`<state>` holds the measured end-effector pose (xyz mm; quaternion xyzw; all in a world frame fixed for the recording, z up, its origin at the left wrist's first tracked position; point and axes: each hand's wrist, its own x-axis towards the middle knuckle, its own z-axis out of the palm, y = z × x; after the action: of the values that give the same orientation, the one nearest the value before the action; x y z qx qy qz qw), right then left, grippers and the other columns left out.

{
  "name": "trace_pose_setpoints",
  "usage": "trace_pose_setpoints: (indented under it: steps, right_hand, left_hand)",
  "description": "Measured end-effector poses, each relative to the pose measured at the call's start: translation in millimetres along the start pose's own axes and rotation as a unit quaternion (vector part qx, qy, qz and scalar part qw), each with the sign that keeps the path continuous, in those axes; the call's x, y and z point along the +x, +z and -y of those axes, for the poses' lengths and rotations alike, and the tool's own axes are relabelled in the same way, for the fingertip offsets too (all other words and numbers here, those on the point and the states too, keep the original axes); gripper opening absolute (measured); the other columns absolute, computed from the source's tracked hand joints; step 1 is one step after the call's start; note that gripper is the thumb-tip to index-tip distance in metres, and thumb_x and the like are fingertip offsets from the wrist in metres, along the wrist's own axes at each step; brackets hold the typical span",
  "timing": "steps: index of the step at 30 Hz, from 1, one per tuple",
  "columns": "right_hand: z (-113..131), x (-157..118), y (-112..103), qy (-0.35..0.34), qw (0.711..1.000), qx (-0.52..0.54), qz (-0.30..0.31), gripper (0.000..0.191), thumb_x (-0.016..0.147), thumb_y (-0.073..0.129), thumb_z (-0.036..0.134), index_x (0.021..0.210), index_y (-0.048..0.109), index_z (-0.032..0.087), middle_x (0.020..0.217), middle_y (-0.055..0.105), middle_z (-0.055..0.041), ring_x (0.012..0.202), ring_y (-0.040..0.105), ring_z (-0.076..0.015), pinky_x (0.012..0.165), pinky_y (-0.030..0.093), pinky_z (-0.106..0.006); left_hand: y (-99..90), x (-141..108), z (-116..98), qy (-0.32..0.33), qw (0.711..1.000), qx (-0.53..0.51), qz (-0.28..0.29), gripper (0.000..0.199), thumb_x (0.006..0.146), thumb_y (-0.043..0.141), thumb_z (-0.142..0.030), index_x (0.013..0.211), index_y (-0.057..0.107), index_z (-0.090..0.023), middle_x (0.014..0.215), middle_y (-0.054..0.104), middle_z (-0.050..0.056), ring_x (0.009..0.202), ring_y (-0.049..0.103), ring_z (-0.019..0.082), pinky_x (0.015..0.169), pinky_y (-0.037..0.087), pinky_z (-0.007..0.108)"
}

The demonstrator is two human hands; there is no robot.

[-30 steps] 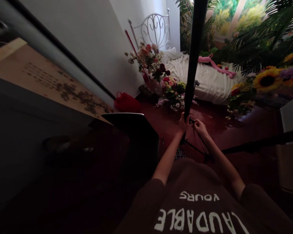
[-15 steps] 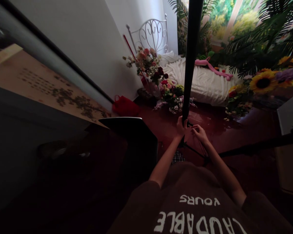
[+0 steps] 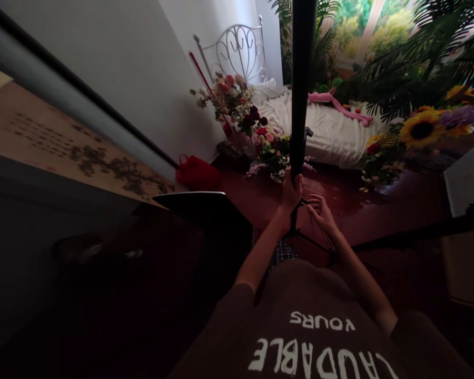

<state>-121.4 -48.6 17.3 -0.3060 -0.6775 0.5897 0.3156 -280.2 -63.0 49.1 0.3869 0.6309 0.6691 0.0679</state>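
A black light stand [image 3: 299, 105] rises upright in front of me, its thin legs spread near the floor. My left hand [image 3: 292, 190] is wrapped around its pole, low down. Just below that hand a small dark clamp knob [image 3: 304, 201] sticks out to the right. Beside this knob is my right hand [image 3: 319, 211], fingers loosely apart; contact with the knob is hard to make out. Higher up, another knob [image 3: 308, 131] projects from the pole.
A black panel with a pale edge [image 3: 209, 216] stands left of my arms. Flowers [image 3: 272, 147] and a white-covered bed [image 3: 332, 137] lie beyond the stand. Sunflowers [image 3: 422, 131] and a dark horizontal pole [image 3: 414, 235] are at right. A red bag [image 3: 197, 172] sits by the wall.
My left hand has moved up a little on the pole. The right hand's fingers have opened from a pinch at the knob. An upper knob now shows higher on the pole.
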Motion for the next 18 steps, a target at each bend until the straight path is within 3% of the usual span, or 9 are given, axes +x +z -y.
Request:
trace_pose_setpoints:
  steps: [5,12,18]
  right_hand:
    - [3,6,9,0.004,0.999,-0.027,-0.028,0.026,0.081,0.063,0.045,0.097,0.063,0.024,0.092,0.068,-0.0045,0.077,0.063,-0.0177,0.072,0.051,-0.030]
    - [-7,10,5,0.024,0.999,-0.033,-0.013,0.028,0.082,0.061,0.048,0.097,0.060,0.024,0.086,0.067,-0.0025,0.069,0.063,-0.0156,0.066,0.051,-0.029]
    - [-2,8,8,0.040,0.999,-0.025,-0.019,0.028,0.083,0.059,0.048,0.098,0.058,0.024,0.088,0.066,-0.0027,0.068,0.064,-0.0146,0.061,0.052,-0.027]
  left_hand:
    - [-5.3,-5,-4,0.000,0.999,-0.008,0.039,0.046,0.091,0.036,-0.063,0.098,0.054,-0.021,0.073,0.054,0.001,0.061,0.050,0.011,0.065,0.044,0.025]
    - [-14.9,-46,33,-0.037,0.997,0.048,0.057,0.045,0.089,0.044,-0.060,0.103,0.059,-0.020,0.094,0.065,0.009,0.083,0.062,0.018,0.080,0.048,0.031]
    - [-13.3,-58,50,-0.051,0.997,0.038,0.053,0.045,0.090,0.044,-0.057,0.112,0.058,-0.020,0.104,0.067,0.012,0.096,0.064,0.021,0.087,0.048,0.035]
